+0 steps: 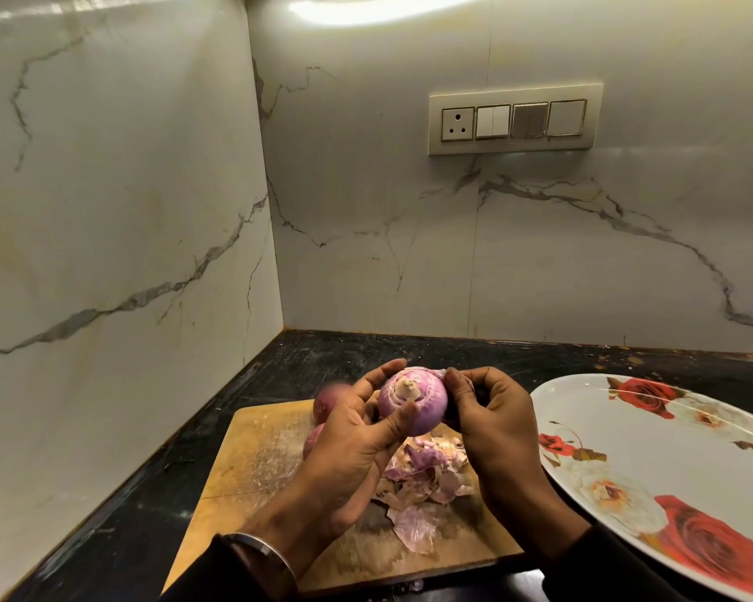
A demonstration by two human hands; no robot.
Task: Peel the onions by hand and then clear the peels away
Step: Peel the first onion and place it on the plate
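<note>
Resting between both hands [418, 421]: onion [414, 401]

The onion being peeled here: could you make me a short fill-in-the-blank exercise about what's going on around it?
1. Both hands hold one onion above a wooden ____.
2. The loose peels lie in a pile on the cutting board, directly ____ the held onion.
3. The plate to the right is printed with red ____.
4. The left hand wears a metal ____ at the wrist, while the right hand pinches the onion's side.

Missing words: cutting board; below; roses; bangle
</note>
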